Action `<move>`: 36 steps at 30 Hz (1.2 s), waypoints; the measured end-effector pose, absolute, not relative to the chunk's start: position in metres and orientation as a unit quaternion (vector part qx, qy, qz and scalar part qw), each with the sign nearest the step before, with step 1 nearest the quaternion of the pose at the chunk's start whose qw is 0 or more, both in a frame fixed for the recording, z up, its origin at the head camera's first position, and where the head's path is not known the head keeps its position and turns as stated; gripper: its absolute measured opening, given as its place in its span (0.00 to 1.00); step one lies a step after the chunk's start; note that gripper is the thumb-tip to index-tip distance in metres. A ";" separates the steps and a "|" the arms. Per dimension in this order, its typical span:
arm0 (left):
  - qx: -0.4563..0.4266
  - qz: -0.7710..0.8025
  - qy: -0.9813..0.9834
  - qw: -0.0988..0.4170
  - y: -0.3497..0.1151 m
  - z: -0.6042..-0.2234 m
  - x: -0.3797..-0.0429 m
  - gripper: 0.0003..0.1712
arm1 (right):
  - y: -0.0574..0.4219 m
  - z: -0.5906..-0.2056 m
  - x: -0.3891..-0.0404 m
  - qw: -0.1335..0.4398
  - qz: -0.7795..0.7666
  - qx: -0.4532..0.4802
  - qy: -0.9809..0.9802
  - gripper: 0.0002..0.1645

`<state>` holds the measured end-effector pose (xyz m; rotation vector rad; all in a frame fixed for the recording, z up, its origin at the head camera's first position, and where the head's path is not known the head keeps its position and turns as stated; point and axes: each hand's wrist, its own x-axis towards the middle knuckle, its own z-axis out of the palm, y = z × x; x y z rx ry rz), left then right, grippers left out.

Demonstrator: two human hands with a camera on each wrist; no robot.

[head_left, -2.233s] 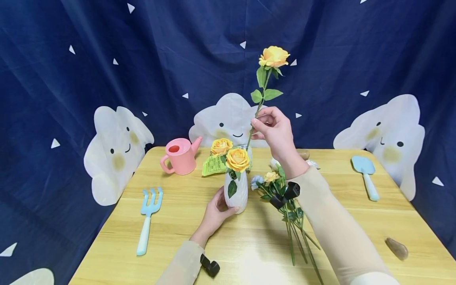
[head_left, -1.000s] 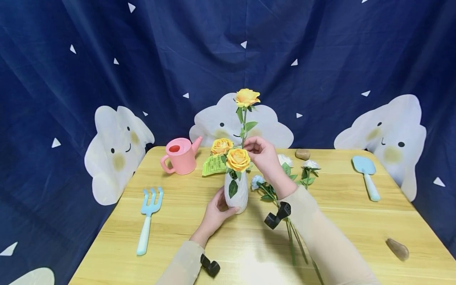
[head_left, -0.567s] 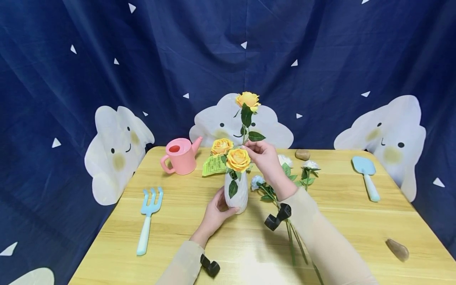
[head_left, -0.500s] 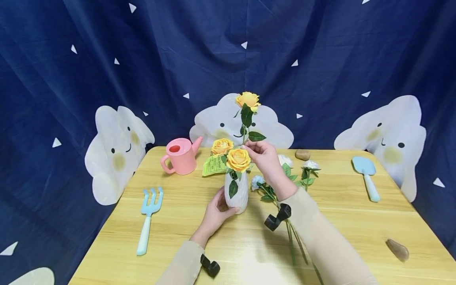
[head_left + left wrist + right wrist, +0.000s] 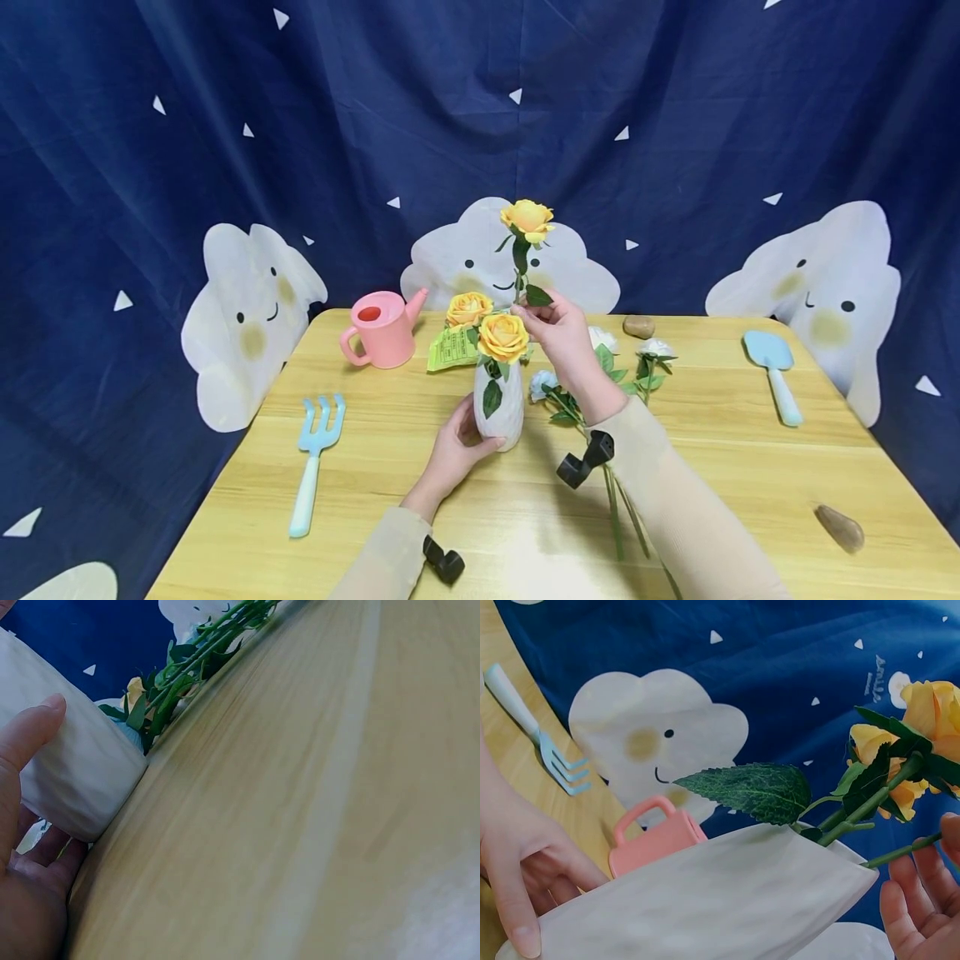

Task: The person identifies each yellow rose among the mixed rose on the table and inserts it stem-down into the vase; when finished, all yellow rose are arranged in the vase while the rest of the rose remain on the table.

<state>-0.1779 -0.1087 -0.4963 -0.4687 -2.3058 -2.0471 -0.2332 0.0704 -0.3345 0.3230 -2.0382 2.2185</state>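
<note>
A white textured vase (image 5: 498,417) stands upright on the table, its base gripped by my left hand (image 5: 452,450); the thumb lies across its front in the left wrist view. Two yellow roses (image 5: 502,337) lean out of its mouth at the front and left. Above them rises a third yellow rose (image 5: 528,220), whose stem my right hand (image 5: 558,333) pinches between thumb and fingers. In the right wrist view that stem (image 5: 904,853) runs into the vase mouth. How deep it sits inside is hidden by the vase wall.
Loose flowers, including a blue rose (image 5: 543,385) and white roses (image 5: 657,348), lie right of the vase. Around them are a pink watering can (image 5: 382,333), green packet (image 5: 452,348), toy rake (image 5: 313,467), toy shovel (image 5: 772,375) and stones (image 5: 840,528).
My right hand has brought the third rose down and left from high above, with its stem going into the vase. The rose has also turned. My left hand stays at the vase.
</note>
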 end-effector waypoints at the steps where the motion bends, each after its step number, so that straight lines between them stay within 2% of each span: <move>1: -0.150 -0.656 -0.740 0.010 -0.109 -0.496 -0.178 0.44 | 0.071 -0.335 -0.233 0.056 0.732 0.106 -0.670 0.08; 9: -0.148 -0.657 -0.739 0.009 -0.109 -0.497 -0.178 0.44 | 0.074 -0.339 -0.229 0.051 0.727 0.115 -0.675 0.13; 15: -0.149 -0.660 -0.737 0.007 -0.108 -0.497 -0.178 0.44 | 0.075 -0.344 -0.228 0.065 0.707 0.125 -0.693 0.11; 24: -0.145 -0.654 -0.743 0.006 -0.108 -0.496 -0.178 0.45 | 0.079 -0.354 -0.223 0.095 0.695 0.145 -0.698 0.13; 27: -0.146 -0.655 -0.741 0.006 -0.108 -0.496 -0.178 0.46 | 0.081 -0.359 -0.221 0.083 0.695 0.136 -0.701 0.18; 33: -0.142 -0.653 -0.744 0.004 -0.108 -0.496 -0.178 0.46 | 0.088 -0.372 -0.221 0.039 0.685 0.111 -0.719 0.12; 36: -0.138 -0.645 -0.752 0.005 -0.109 -0.496 -0.178 0.46 | 0.092 -0.378 -0.221 0.035 0.686 0.105 -0.719 0.11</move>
